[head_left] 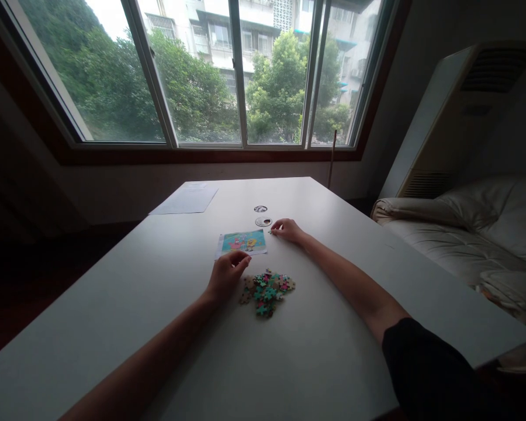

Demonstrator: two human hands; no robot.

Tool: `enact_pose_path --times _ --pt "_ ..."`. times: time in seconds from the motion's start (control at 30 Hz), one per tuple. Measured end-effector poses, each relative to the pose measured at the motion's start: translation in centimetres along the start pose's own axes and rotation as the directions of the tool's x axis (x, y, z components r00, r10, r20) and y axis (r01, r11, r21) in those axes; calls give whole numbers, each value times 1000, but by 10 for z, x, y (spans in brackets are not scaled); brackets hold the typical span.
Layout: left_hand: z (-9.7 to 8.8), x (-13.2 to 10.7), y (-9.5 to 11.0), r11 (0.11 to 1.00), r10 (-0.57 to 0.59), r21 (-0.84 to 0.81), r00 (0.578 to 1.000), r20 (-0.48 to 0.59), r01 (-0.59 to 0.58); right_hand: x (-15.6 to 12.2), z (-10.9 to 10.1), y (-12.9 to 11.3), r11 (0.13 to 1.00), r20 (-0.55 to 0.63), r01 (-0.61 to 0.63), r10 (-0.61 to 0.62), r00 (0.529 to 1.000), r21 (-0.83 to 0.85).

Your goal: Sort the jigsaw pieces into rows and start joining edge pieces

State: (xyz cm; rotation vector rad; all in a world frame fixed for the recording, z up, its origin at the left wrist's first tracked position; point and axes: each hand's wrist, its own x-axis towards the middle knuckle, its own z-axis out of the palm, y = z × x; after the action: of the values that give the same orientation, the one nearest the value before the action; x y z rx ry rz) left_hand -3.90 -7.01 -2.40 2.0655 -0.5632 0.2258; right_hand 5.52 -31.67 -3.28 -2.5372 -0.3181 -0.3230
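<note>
The pile (269,289) of jigsaw pieces lies loose on the table (298,362), heaped and overlapping, on the near side of the picture (244,240). One piece (270,232) is separate, at the fingertips of the right hand (288,230), just beyond the picture's right edge. Right grip: narrow, apparently pinching that piece. Left hand (230,270): at the picture's near edge, just beside the pile, thumb and fingers drawn close; whether it holds anything cannot be told. Two discs lie beyond the picture; the nearer (263,221) is near the right fingertips.

Handling assessment: pieces judged light, thin and fairly stiff, probably card; knobs likely to bend or fray if forced. Recommended hold: thumb and forefinger on opposite edges across the body, clear of the knobs. Flat-lying pieces may slide.
</note>
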Motion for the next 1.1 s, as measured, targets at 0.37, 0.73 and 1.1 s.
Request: enact_pose_path --times 0.37,0.73,1.1 --pt "-1 -1 1 1000 -1 5 1000 6 1 -42 -19 -22 985 50 142 -147 988 96" --pt "-2 -4 3 998 -34 52 993 109 29 -124 -55 -38 896 332 330 -421 844 297" --pt "0 -21 12 938 214 177 899 383 -299 -142 -26 -58 861 179 415 -476 861 294"
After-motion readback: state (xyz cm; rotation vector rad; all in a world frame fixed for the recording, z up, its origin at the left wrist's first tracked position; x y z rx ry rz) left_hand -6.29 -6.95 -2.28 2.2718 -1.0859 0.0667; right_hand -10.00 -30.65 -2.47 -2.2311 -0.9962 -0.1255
